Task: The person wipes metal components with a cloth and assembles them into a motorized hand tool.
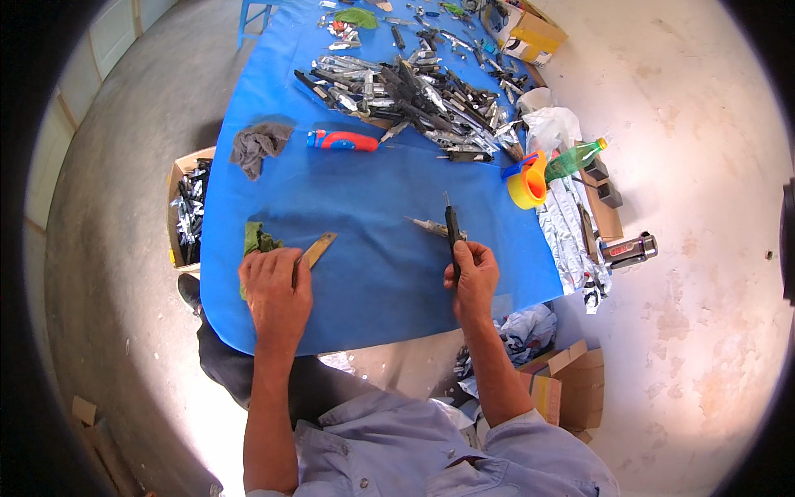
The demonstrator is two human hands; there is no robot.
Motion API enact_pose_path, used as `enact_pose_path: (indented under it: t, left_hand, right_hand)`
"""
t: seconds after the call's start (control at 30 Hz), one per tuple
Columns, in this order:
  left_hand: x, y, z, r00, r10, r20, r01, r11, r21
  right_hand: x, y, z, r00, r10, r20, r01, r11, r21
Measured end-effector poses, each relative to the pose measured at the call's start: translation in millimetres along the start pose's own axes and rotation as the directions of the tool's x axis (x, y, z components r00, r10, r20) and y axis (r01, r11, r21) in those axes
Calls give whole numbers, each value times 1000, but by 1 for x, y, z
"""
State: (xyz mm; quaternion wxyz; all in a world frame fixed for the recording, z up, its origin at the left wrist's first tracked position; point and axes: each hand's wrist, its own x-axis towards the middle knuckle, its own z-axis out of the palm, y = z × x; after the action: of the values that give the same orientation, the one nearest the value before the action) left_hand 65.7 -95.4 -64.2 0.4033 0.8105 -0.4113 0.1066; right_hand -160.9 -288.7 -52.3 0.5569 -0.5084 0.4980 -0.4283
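Observation:
Upright in my right hand [476, 273] is a slim black pen-shaped part [452, 225] with a thin metal point at its top, pinched between thumb and fingers. Just behind it on the blue cloth lies a silver part [429, 225] with a pointed end. My left hand [277, 290] is palm down with its fingers curled, over a green rag [258, 238] that shows above it and at its side. A flat brass-coloured strip [321, 247] sticks out beside its thumb. Whether the fingers grip the rag or the strip is hidden.
A large heap of black and silver parts [406, 91] covers the table's far side. Nearer lie a grey rag [260, 147] and a red-and-blue handled tool [344, 141]. A yellow-orange ring-shaped item [528, 186] and green bottle [577, 159] edge the right. A carton [175, 211] stands left.

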Motion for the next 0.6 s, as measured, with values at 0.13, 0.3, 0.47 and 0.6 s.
enact_pose_path:
  t: [0.13, 0.3, 0.47, 0.6]
  left_hand:
    - [1, 2, -1, 1000, -10, 13, 10, 1000, -8]
    - [2, 2, -3, 1000, -10, 19, 10, 1000, -12]
    - [2, 3, -3, 1000, -4, 16, 4, 1000, -21]
    - [3, 2, -3, 1000, -2, 18, 3, 1000, -22]
  right_hand:
    - [7, 4, 0, 998, 36, -50, -36, 999, 12]
    - [12, -1, 2, 990, 127, -63, -129, 991, -38]
    - [16, -1, -2, 994, 92, -52, -89, 994, 63]
    - [19, -17, -1, 998, 31, -58, -28, 998, 64]
